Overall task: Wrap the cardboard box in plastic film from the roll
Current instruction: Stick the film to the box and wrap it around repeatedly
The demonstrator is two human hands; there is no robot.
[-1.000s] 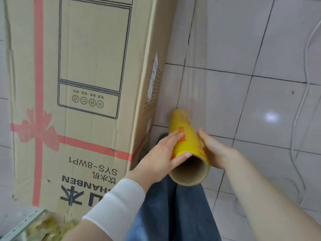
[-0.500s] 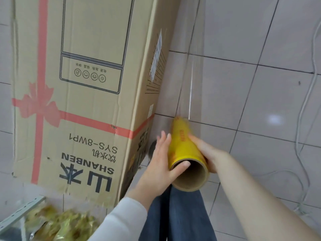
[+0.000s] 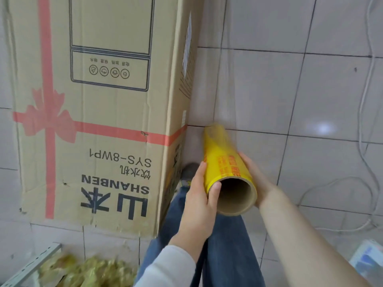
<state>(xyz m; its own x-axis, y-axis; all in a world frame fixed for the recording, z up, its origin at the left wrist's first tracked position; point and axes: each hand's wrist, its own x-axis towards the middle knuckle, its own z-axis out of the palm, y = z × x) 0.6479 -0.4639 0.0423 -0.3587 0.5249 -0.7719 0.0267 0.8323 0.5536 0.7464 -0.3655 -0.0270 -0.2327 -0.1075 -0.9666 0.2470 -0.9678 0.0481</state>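
Observation:
A tall cardboard box (image 3: 107,112) with a red ribbon print and black lettering stands on the tiled floor, filling the left half of the view. Just right of its near corner I hold a yellow roll of plastic film (image 3: 226,166) with a brown cardboard core, its open end facing me. My left hand (image 3: 199,195) grips the roll's left side, thumb at the core's rim. My right hand (image 3: 255,177) cups the right side from beneath. A clear sheet of film (image 3: 215,83) stretches from the roll's far end up along the box's right edge.
Grey floor tiles (image 3: 310,96) spread to the right, with a thin white cable (image 3: 364,129) looping across them. My legs in blue jeans (image 3: 223,245) and a dark shoe (image 3: 188,171) are beside the box. A metal rail (image 3: 31,264) and yellowish packets (image 3: 87,272) lie bottom left.
The view has shifted so the box sits higher and closer. My left hand slid back along the roll toward the near end. The roll's far end is blurred.

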